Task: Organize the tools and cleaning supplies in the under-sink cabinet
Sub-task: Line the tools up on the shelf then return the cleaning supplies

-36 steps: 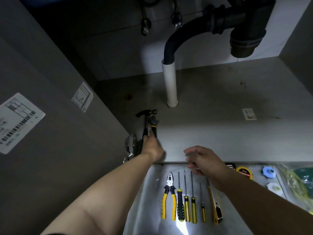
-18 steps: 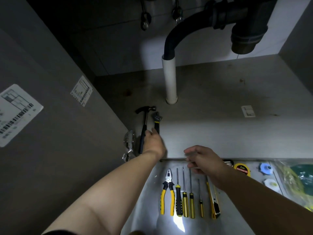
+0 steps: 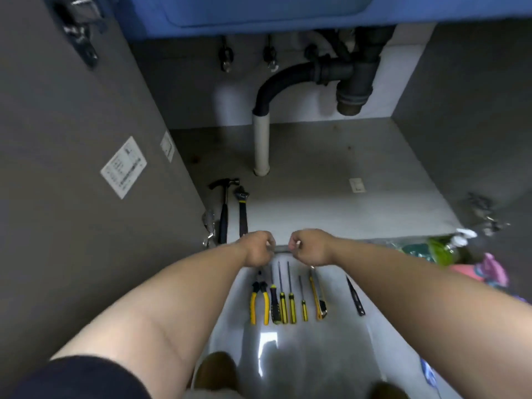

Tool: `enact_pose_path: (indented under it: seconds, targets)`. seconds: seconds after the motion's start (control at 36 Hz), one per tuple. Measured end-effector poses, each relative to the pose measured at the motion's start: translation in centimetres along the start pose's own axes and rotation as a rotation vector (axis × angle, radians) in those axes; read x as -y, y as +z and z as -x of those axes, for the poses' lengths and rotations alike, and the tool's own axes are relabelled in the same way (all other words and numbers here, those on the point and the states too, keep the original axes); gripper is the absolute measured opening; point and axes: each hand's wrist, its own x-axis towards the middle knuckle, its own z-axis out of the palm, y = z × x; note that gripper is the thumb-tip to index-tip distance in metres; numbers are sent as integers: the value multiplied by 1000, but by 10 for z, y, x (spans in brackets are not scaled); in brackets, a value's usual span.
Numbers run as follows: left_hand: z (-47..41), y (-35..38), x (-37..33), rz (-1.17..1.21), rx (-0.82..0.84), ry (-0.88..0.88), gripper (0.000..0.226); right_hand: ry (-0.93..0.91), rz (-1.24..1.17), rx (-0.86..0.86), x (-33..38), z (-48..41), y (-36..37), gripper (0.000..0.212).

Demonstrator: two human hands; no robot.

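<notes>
On the cabinet floor (image 3: 345, 203) a black hammer (image 3: 224, 208) and an adjustable wrench (image 3: 243, 208) lie side by side near the left wall. My left hand (image 3: 257, 247) and my right hand (image 3: 309, 246) hover close together at the cabinet's front edge, both curled with nothing visible in them. Below them on the tiled floor lie yellow-handled pliers (image 3: 259, 298), several screwdrivers (image 3: 288, 295), a yellow utility knife (image 3: 318, 295) and a dark knife (image 3: 355, 296).
A white drain pipe (image 3: 261, 145) rises from the cabinet floor under the black trap (image 3: 351, 82). Spray bottles and green bagged supplies (image 3: 443, 246) and a pink item (image 3: 486, 269) sit at the right. The left door (image 3: 72, 168) stands open.
My left hand has let go of the wrench and drawn back to the front edge. My right hand curled shut. My head pulled back, widening the view.
</notes>
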Motion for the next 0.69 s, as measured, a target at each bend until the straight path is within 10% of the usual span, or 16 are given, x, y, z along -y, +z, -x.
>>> enact_pose_path:
  seconds: [0.17, 0.47, 0.69]
  targets:
    - [24, 18, -3, -129, 405, -54, 34, 11, 170, 81, -6, 24, 26, 32]
    - [-23, 79, 37, -242, 487, -177, 61, 7, 230, 308, -66, -34, 118, 30]
    - [-49, 137, 79, -251, 375, -97, 73, 57, 74, 43, -66, -86, 172, 29]
